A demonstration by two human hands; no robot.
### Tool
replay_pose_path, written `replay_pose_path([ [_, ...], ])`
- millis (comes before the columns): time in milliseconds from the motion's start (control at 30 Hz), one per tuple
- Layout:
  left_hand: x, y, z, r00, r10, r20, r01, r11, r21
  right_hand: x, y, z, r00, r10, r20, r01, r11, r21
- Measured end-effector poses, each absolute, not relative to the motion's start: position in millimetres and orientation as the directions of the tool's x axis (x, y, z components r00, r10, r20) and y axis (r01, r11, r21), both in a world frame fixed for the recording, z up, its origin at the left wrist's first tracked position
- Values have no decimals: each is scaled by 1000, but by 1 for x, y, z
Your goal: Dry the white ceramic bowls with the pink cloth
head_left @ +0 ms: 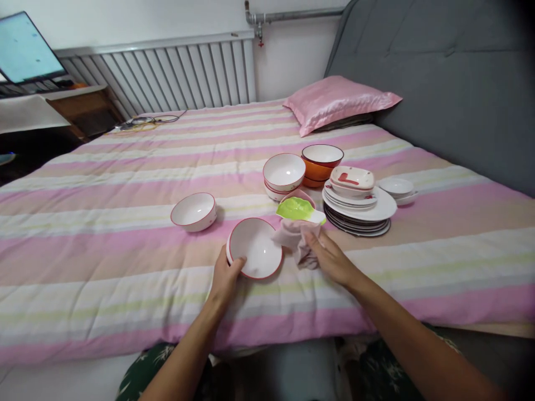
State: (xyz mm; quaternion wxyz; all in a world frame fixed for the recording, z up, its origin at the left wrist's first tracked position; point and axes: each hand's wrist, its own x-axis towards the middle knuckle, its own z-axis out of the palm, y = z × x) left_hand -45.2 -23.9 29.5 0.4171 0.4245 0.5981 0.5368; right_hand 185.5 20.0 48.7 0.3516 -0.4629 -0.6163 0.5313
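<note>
My left hand (224, 277) grips the near rim of a white bowl with a red rim (256, 248), tilted so its inside faces me, above the striped bedspread (104, 245). My right hand (330, 257) is closed on a pale pink cloth (295, 236) just right of that bowl. A green leaf-shaped dish (298, 209) lies right behind the cloth, on top of a pink bowl (297, 196).
Another red-rimmed white bowl (193, 211) sits to the left. Behind are stacked white bowls (284, 172), an orange bowl stack (321, 159), a pile of plates (361, 214) with a rectangular dish (351, 179), small saucers (397, 188), a pink pillow (338, 100) and a grey headboard (438, 83).
</note>
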Motion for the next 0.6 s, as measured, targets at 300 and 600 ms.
replay_pose_path([
  [300,-43,-21,48,-472,815,-337,-476,86,875,182,24,43,-9,1000,-25,3,-25,-1000],
  [600,-50,-21,61,-572,795,-201,-574,-213,791,177,15,37,-481,844,238,268,400,-876],
])
